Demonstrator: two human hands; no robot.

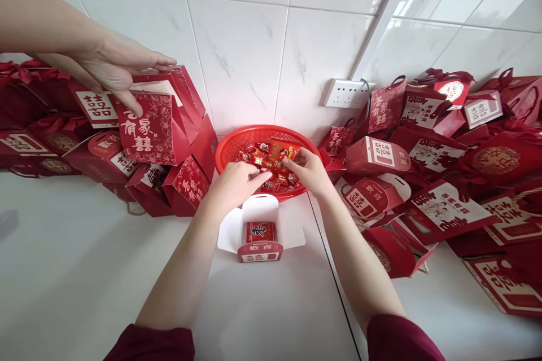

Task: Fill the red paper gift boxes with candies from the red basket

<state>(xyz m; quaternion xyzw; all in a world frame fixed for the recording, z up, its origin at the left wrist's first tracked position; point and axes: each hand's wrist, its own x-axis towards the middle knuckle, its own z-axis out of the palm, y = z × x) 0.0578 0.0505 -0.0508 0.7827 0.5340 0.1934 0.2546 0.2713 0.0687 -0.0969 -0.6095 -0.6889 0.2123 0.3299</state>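
Note:
A red plastic basket (228, 134) holds many small red-wrapped candies (282, 183) and a larger red packet (277, 152). My right hand (311, 172) is over the basket's right side, thumb and fingers pinching the edge of that packet. On the left side, my left hand (237, 185) reaches in with fingers curled down among the candies; what they grip, if anything, is hidden. In front of the basket, under my wrists, an opened red and white gift box (260, 248) stands with its flaps spread. Inside it lies a red packet with a dark character (261, 232).
Another person's hand (114, 62) touches a red box (148, 130) atop the left pile. More red gift boxes (381, 155) crowd the right side. Behind are a tiled wall (237, 56) and a white power strip (347, 93). A dark seam runs along the white table (271, 316).

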